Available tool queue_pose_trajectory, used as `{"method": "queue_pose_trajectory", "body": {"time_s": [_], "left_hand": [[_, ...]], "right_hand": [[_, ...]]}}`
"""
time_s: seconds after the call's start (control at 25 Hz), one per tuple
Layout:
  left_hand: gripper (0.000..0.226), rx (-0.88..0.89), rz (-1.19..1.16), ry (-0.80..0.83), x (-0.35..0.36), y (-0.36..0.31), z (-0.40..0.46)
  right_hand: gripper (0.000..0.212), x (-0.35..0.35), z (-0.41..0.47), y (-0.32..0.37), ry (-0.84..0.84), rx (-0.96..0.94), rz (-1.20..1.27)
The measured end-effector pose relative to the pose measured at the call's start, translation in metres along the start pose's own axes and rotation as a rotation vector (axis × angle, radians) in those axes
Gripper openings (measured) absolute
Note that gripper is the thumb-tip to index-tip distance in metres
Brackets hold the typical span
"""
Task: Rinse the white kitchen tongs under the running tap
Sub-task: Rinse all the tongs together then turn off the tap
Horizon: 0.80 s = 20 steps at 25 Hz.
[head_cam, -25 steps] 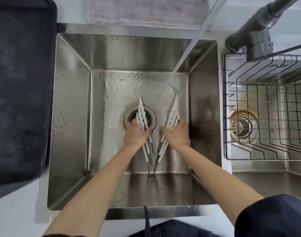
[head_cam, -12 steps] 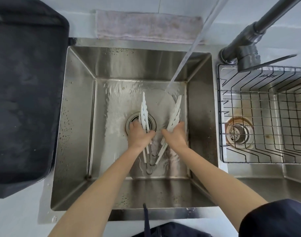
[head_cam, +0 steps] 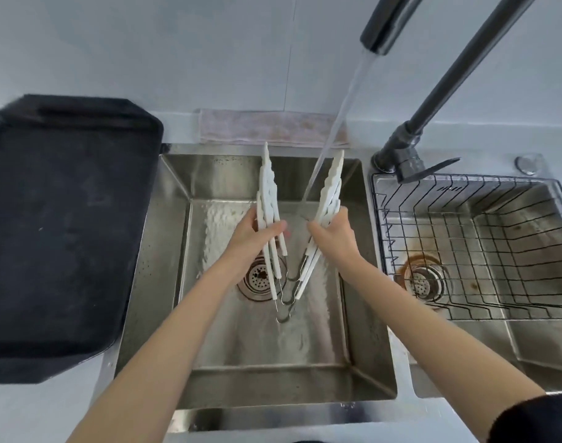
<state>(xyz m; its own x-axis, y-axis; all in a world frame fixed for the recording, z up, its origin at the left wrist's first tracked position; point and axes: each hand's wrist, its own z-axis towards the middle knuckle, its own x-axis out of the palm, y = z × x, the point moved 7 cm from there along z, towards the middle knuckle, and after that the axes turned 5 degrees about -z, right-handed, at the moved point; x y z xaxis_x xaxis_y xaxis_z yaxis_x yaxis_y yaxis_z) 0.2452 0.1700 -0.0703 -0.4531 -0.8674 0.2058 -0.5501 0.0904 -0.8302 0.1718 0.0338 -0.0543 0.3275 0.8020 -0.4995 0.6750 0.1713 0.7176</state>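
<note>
Rinsing mid-step: left hand [head_cam: 246, 236] and right hand [head_cam: 334, 233], each grip pinching an arm bundle of the white tongs [head_cam: 268, 199], flank the stream [head_cam: 329, 135] above the sink [head_cam: 374, 356]; next, swing them under it.

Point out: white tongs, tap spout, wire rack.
white tongs [head_cam: 268, 180]: head view, left arms' toothed blades.
tap spout [head_cam: 377, 43]: head view, dark outlet end.
wire rack [head_cam: 484, 225]: head view, back wall wires.

Bright even light, soft shadows, mild glare on wet steel, wide-angle edge bending
</note>
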Motion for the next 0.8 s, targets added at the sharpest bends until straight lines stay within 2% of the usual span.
{"method": "queue_pose_trajectory", "body": {"time_s": [0.08,0.4,0.6,0.68,0.8], "left_hand": [[0.010,0.048,-0.045,0.025,0.007,-0.022,-0.004],[0.015,0.233,-0.154,-0.012,0.010,-0.087,-0.023],[0.009,0.267,-0.051,-0.058,0.006,-0.091,-0.026],[0.008,0.249,-0.036,-0.070,0.004,-0.090,-0.025],[0.007,0.200,-0.077,-0.059,-0.003,-0.084,-0.025]], "right_hand": [[0.048,-0.010,-0.004,0.017,-0.005,-0.045,0.022],[0.041,-0.026,-0.015,0.069,-0.025,-0.157,0.110],[0.046,-0.027,-0.020,0.077,-0.042,-0.180,0.040],[0.049,-0.025,-0.020,0.077,0.000,-0.160,0.147],[0.041,-0.021,-0.015,0.080,0.108,-0.092,0.533]]}}
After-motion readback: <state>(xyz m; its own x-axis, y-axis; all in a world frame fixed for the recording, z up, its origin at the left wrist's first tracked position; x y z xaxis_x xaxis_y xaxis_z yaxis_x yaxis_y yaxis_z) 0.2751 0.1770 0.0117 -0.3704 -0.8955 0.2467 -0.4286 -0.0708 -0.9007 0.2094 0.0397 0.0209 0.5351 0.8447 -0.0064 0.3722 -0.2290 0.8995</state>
